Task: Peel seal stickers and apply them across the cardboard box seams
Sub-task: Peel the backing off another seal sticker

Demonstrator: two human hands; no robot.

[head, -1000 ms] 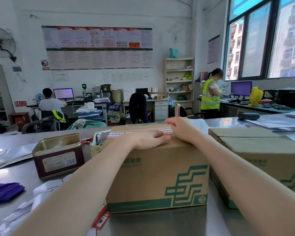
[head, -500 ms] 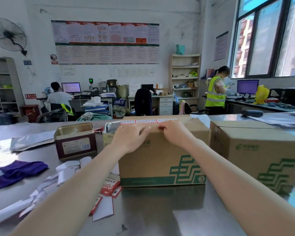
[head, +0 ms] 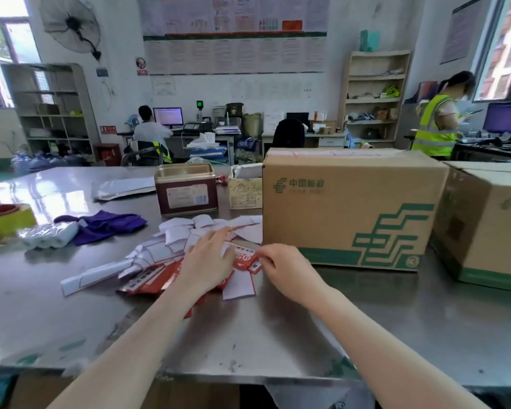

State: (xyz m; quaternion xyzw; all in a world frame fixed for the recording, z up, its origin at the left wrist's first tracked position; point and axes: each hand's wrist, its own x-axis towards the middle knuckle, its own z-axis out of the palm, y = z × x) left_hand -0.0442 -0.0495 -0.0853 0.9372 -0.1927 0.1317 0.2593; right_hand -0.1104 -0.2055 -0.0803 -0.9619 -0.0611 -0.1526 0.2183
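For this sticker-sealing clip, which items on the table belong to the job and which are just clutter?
Job:
- cardboard box
- seal sticker, pinched by right hand
- sticker pile under left hand

Clutter:
- tin
- purple cloth
- tape roll
- second box

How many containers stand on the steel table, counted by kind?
Brown cardboard boxes with green print: 2
Small open cardboard carton: 1
Dark red metal tin, open top: 1
Total: 4
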